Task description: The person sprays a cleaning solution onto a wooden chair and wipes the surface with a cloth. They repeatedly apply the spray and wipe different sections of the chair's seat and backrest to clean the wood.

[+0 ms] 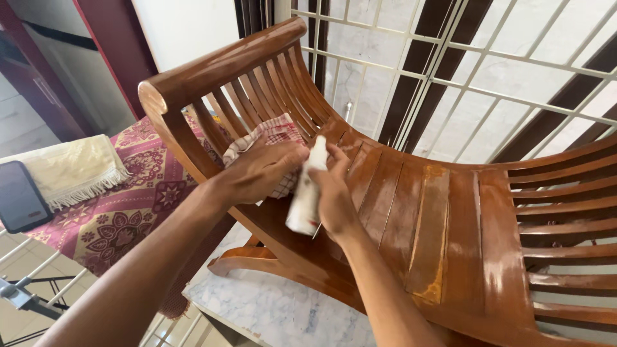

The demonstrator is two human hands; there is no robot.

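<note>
Pressing down with your left hand (260, 170), you've got the checked cloth (273, 138) pinned against the slats of the wooden bench (450, 218), right where the seat curves up into its rolled end. Fingers are together and curled over the cloth, which bunches out from under them toward the rolled top rail. Your right hand (334, 193) sits just beside the left, fingers wrapped tight around a white spray bottle (305, 193); the bottle stands nearly upright, its top near your left knuckles, its base hanging over the seat's near edge. The two hands are almost touching over the same stretch of slats. The bench's varnish shines, with paler worn patches toward the middle of the seat. Off the bench's left end, a patterned maroon cloth (122, 205) lies draped, carrying a folded cream towel (74, 170) with a fringe and a dark phone (19, 196) at its far left edge.
</note>
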